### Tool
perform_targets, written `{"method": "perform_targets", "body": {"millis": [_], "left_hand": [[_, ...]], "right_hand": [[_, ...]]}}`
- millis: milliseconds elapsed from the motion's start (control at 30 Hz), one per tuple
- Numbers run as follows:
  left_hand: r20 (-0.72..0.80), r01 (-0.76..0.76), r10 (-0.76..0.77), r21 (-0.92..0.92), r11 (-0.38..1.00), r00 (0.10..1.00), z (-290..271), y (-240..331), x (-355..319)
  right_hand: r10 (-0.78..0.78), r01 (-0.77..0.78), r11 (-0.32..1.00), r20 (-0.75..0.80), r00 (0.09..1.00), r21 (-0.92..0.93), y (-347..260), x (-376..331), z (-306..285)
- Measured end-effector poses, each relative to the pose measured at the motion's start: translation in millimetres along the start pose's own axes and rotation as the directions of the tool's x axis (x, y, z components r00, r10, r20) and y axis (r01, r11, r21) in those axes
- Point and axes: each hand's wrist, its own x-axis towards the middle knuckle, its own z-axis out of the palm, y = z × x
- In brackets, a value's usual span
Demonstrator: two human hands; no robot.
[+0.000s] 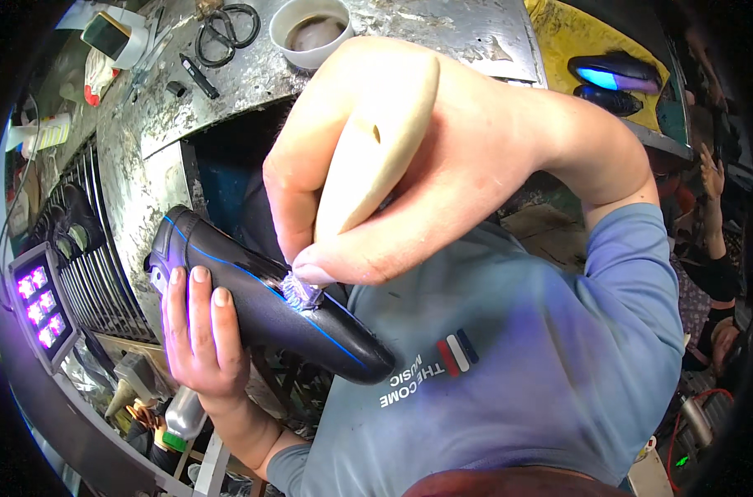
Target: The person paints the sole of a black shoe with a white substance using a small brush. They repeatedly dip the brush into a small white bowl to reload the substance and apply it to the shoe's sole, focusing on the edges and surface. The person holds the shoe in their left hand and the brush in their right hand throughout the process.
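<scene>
My left hand [198,340] holds a black shoe [252,311] from its near left side, with fingers laid against the side at the heel end. A thin bright blue line runs along the shoe's side, and its toe points to the lower right. My right hand [484,157] is closed around the pale cream handle of a brush [384,157]. The brush's short bristles, lit purple, touch the shoe's side at the blue line. My right thumb presses low on the handle, close above the bristles.
A white bowl of dark liquid [314,50] stands on the worn metal bench [442,54]. A purple-lit lamp [41,306] and a barred rack [103,248] are at left. Black shoes [616,74] lie on a yellow sheet [558,33]. Another person's hand [712,174] shows far right.
</scene>
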Motion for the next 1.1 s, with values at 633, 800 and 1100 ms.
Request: {"method": "perform_targets", "body": {"millis": [633,800,1100], "left_hand": [[0.105,0.257,-0.25,-0.053,0.965,0.962,9.2,-5.6,-15.8],[0.125,0.343,-0.33,-0.103,0.934,0.936,8.6,-4.2,-17.0],[0.207,0.596,-0.56,-0.245,0.764,0.802,17.2,4.5,-28.4]], "right_hand": [[0.023,-0.026,0.993,-0.029,0.999,-0.112,-13.6,1.9,4.9],[0.0,-0.003,0.989,-0.022,1.0,-0.145,-17.2,0.5,5.3],[-0.03,0.028,0.981,-0.007,1.0,-0.194,-24.5,-2.7,2.6]]}}
